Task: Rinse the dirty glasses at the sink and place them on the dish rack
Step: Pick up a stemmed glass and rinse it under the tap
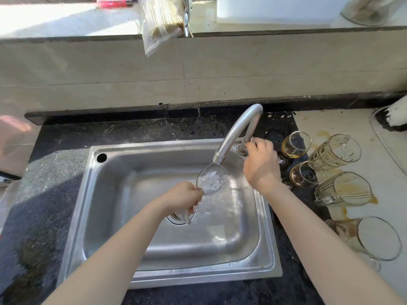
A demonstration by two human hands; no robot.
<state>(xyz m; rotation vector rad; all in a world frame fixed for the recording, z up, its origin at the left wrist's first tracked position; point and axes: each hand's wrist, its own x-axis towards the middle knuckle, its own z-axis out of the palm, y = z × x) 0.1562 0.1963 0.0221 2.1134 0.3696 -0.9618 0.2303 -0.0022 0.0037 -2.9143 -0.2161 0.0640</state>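
My left hand (184, 198) grips the stem of a clear wine glass (211, 178) and tilts its bowl up under the spout of the steel tap (236, 134). Water fills the bowl and splashes into the steel sink (154, 238). My right hand (261, 162) is curled round the tap's handle at its base. Several dirty glasses with brown residue stand and lie right of the sink: two small ones (296, 144) (302, 173), a patterned tumbler (337, 151), a lying glass (345, 189) and a large lying glass (372, 237).
Brown liquid is spilled on the pale counter (326, 122) among the glasses. Dark speckled stone (44, 194) surrounds the sink. A plastic bag of sticks (163, 20) hangs over the ledge above. A white pipe (396, 113) stands at far right. No dish rack is in view.
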